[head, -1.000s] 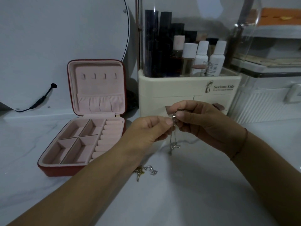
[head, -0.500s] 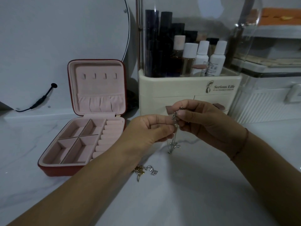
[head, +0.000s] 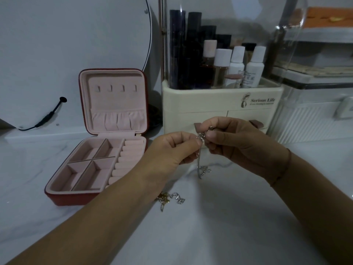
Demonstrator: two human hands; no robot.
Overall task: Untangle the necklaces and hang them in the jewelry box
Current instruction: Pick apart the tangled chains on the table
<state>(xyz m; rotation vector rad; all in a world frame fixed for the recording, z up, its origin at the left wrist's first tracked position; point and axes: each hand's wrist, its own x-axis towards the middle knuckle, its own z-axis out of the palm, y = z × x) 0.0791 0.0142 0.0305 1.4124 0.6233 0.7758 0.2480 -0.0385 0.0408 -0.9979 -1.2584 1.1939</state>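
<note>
1. Your hands are raised together in front of the organizer [head: 219, 104]. Your left hand [head: 172, 150] and right hand [head: 242, 144] both pinch the bunched top of one silver chain [head: 199, 163], with their fingertips almost touching.
2. The rest of that chain hangs down toward the table [head: 229, 217]. I cannot tell whether its end touches. A second heap [head: 177, 199] of gold and silver links lies on the table near your left forearm, which partly hides it.
3. If you pull the two pinches apart hard, the knot probably tightens or a fine link gives way. Tease the strands instead of tugging.
4. The dangling tail hangs near the heap, so a swing could catch it there again.
5. Thin, smooth metal slips easily from fingertips. If you drop the chain, it likely lands in a fresh tangle.
6. The box [head: 63, 196] stands open well to your left, and the hooks [head: 123, 88] in its lid are bare, so nothing is hung yet. A trailing chain may snag the rim as you carry it over.
7. The chain is fine, shiny and limp. The box is a square red shell with rounded corners and a soft-looking pink lining, with dividers and ring rolls inside. The table is white, smooth and faintly marbled.
</note>
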